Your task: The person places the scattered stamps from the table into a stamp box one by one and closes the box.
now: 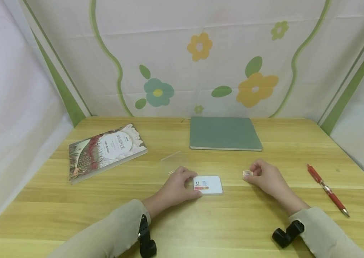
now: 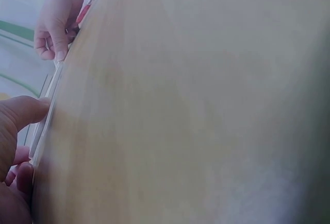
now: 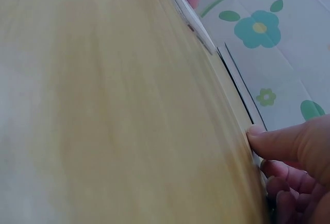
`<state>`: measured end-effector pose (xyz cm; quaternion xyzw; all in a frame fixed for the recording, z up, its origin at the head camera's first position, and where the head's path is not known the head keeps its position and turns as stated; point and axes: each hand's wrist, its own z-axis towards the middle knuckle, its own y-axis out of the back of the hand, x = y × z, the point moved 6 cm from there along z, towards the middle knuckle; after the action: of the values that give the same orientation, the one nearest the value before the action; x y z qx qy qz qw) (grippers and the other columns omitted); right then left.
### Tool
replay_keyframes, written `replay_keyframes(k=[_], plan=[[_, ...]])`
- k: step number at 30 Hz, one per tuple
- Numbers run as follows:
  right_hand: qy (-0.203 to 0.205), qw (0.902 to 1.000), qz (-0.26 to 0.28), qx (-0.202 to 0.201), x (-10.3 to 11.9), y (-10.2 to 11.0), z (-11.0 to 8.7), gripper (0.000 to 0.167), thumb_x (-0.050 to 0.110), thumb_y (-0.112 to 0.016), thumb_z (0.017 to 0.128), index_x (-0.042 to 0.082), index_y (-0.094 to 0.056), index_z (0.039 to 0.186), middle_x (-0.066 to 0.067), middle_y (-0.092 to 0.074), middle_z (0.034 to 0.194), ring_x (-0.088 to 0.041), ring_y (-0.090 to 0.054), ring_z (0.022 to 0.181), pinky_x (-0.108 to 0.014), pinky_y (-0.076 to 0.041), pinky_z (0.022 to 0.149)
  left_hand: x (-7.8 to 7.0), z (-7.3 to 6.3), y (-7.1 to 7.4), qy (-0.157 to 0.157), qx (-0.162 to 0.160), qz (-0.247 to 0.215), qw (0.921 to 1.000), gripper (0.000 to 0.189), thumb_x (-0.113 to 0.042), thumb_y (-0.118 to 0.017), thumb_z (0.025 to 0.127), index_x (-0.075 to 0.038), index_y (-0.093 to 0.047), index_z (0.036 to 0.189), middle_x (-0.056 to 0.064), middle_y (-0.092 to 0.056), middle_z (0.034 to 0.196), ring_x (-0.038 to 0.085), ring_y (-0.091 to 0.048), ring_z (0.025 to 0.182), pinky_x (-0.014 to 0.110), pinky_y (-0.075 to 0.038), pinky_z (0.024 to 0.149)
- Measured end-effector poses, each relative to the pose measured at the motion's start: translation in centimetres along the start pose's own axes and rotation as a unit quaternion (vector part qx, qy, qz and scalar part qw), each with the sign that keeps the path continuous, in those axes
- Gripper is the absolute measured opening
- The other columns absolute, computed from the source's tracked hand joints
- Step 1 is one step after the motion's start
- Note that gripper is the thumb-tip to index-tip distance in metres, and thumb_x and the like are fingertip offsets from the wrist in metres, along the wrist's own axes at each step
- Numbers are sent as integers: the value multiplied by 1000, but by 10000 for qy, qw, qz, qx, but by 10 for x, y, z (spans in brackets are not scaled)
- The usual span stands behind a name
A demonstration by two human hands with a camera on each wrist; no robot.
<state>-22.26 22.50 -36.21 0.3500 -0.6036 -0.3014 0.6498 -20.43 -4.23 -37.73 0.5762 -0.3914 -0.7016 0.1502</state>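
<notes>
In the head view my left hand (image 1: 173,186) grips a white card box (image 1: 212,185) by its left end, thumb along the near edge and fingers at the far edge. The box lies flat, with a card printed with a logo and a red-orange stripe on top. My right hand (image 1: 268,178) pinches a small pale square like a stamp (image 1: 246,173) between thumb and forefinger, close over the table, right of the box. Its picture is partly hidden by the fingertips. A clear plastic lid (image 1: 173,161) lies behind my left hand.
A green notebook (image 1: 224,132) lies at the back of the wooden table (image 1: 201,229). An illustrated book (image 1: 108,152) rests at the left, a red pen (image 1: 328,190) at the right. A flowered cloth (image 1: 175,43) hangs behind the table.
</notes>
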Motion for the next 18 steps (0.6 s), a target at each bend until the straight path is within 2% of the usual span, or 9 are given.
replay_keyframes(k=[6,12,18], plan=[[-141,9996,216,75,-5,0,1,33,29,-71,80,5,-56,96,-6,-61,82,-19,-53,76,-30,-40,65,0,0,0,65,43,12,10000,58,-33,-79,70,-8,-61,119,3,-51,106,14,-47,88,30,-42,79],[-353,9967,699,224,-7,-1,1,36,29,-72,80,3,-57,100,-8,-63,84,-17,-53,75,-29,-42,63,0,0,1,78,32,15,10000,58,-33,-79,70,-8,-61,119,3,-52,106,14,-48,89,31,-42,80],[-715,9835,1585,505,-3,-7,0,42,25,-72,80,-2,-54,106,-9,-62,85,-15,-53,68,-28,-47,56,-2,-1,1,49,45,29,10000,58,-32,-79,70,-7,-61,119,4,-52,107,14,-48,89,31,-42,80]])
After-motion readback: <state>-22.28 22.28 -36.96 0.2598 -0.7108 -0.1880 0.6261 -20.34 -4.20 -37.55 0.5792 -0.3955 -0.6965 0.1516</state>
